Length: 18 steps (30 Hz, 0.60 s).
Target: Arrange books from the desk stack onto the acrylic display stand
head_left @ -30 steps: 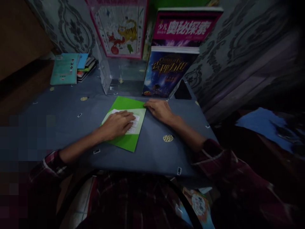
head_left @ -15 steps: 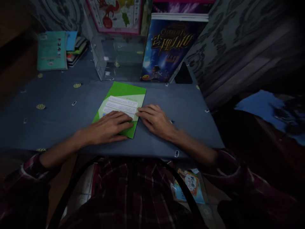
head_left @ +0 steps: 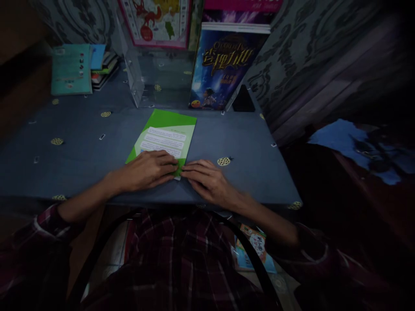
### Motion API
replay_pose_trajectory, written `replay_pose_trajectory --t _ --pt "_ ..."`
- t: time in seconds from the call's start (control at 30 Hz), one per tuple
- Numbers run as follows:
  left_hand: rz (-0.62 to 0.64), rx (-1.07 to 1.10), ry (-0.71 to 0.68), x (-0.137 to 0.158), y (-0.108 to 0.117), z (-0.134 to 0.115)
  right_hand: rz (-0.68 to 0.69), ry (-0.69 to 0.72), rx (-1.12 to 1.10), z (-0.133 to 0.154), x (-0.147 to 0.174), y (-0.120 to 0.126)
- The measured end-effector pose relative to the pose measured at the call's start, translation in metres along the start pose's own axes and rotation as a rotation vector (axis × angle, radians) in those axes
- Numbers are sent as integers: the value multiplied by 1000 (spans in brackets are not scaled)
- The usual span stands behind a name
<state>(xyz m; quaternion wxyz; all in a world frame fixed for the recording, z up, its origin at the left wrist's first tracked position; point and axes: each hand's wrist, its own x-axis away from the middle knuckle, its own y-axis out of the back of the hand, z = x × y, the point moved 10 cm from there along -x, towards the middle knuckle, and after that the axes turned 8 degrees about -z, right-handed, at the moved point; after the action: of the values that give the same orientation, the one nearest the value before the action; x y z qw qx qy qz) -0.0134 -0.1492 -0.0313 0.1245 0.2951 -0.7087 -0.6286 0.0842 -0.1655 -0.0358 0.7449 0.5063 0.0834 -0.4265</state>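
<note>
A thin green book [head_left: 165,131] with white text boxes on its cover lies slightly turned on the table. Across its lower left part rests my left hand [head_left: 152,169], palm down, the fingers stretched out and hiding that section of the cover. My right hand [head_left: 207,179] is at the book's lower right corner, its fingertips touching the edge and its fingers extended close together. Whether the right thumb pinches the corner is hidden. A sliver of white page edge shows at the bottom between the two hands.
Behind the book stands a clear acrylic rack [head_left: 138,82] holding a blue book [head_left: 223,65] and a pink-framed book [head_left: 158,26]. A stack of books [head_left: 71,69] sits at the back left. A dark flat object [head_left: 244,100] lies beside the rack. The patterned tablecloth [head_left: 81,164] covers the table.
My right hand has slid down the book's right edge to the lower corner. My left hand stays on the cover. White page edges now show at the bottom. The view has shifted slightly.
</note>
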Motion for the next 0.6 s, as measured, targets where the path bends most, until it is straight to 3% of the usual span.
replay_pose_trajectory --t 0.37,0.6 --pt "-31 24 -12 1 4 -3 25 -4 -17 1 1 -4" --pt "-22 87 20 6 3 7 164 47 205 2 7 -14"
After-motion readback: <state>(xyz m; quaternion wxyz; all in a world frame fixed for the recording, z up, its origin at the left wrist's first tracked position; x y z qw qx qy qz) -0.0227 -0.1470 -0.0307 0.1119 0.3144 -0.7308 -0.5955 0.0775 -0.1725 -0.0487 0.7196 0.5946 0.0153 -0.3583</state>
